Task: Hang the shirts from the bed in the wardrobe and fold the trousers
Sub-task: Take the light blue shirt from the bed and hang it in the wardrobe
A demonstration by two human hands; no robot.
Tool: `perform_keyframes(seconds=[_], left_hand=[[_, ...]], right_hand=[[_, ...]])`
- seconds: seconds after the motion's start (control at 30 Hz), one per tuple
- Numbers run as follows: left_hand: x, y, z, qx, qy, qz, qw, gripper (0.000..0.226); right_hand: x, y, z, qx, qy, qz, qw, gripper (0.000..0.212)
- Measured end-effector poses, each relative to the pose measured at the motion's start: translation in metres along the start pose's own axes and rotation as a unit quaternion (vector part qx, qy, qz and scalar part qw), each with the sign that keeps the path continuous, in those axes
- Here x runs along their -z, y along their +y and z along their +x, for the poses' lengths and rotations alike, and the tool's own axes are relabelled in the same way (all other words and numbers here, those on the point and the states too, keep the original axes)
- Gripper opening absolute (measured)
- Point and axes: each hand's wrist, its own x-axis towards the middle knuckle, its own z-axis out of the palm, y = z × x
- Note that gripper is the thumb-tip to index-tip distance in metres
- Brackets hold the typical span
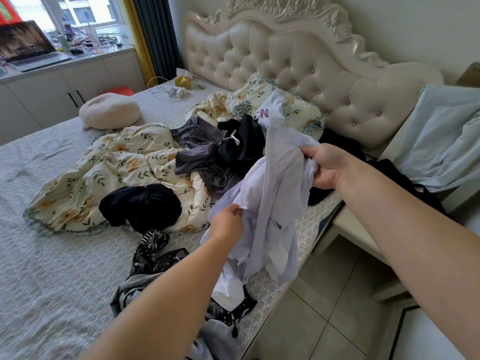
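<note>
A pale lilac shirt (pixel 272 203) hangs crumpled above the bed's right edge, held by both hands. My right hand (pixel 324 165) grips its upper part; my left hand (pixel 228 222) pinches a fold lower down. On the bed (pixel 52 255) lie more clothes: a grey garment (pixel 200 154), a black garment with a white drawstring (pixel 241 141), a black bundle (pixel 140 206), a black-and-white patterned piece (pixel 155 253), and a white shirt with purple letters (pixel 270 110) near the pillow. A grey-blue garment (pixel 218 339) lies at the near edge.
A floral quilt (pixel 109 172) is bunched in the middle of the bed, a round cream cushion (pixel 109 110) behind it. The tufted headboard (pixel 298 55) stands at the back. A bedside table (pixel 358 229) with light blue cloth (pixel 441 136) is on the right, tiled floor (pixel 324 307) below.
</note>
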Motion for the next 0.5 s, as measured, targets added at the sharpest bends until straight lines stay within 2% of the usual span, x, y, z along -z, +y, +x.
perform_keyframes(seconds=[0.07, 0.13, 0.17, 0.23, 0.33, 0.37, 0.43, 0.47, 0.5], left_hand=[[0.011, 0.004, 0.004, 0.022, 0.054, -0.034, 0.998, 0.020], [0.026, 0.010, 0.011, 0.019, 0.090, -0.043, 0.995, 0.021], [0.034, 0.016, 0.015, 0.010, 0.091, -0.037, 0.995, 0.022], [0.048, 0.033, 0.023, -0.016, 0.066, -0.043, 0.997, 0.025], [0.064, 0.060, 0.028, -0.061, 0.018, -0.084, 0.994, 0.020], [0.069, 0.066, 0.029, -0.069, 0.012, -0.098, 0.993, 0.017], [0.079, 0.076, 0.028, -0.088, 0.005, -0.078, 0.993, 0.010], [0.084, 0.080, 0.026, -0.096, -0.005, -0.048, 0.994, 0.012], [0.087, 0.084, 0.025, -0.102, -0.016, -0.010, 0.995, 0.024]], right_hand=[[0.007, -0.003, 0.000, 0.008, 0.033, -0.057, 0.998, 0.023], [0.017, -0.003, 0.005, 0.017, 0.099, -0.140, 0.985, 0.020], [0.021, -0.002, 0.008, 0.022, 0.130, -0.182, 0.975, 0.026], [0.026, 0.003, 0.014, 0.027, 0.169, -0.271, 0.947, 0.052], [0.028, 0.014, 0.017, 0.077, 0.220, -0.428, 0.873, 0.103], [0.029, 0.017, 0.017, 0.102, 0.216, -0.465, 0.852, 0.112], [0.029, 0.019, 0.016, 0.142, 0.177, -0.547, 0.806, 0.115], [0.029, 0.019, 0.016, 0.154, 0.166, -0.593, 0.773, 0.112], [0.028, 0.018, 0.018, 0.162, 0.169, -0.639, 0.733, 0.106]])
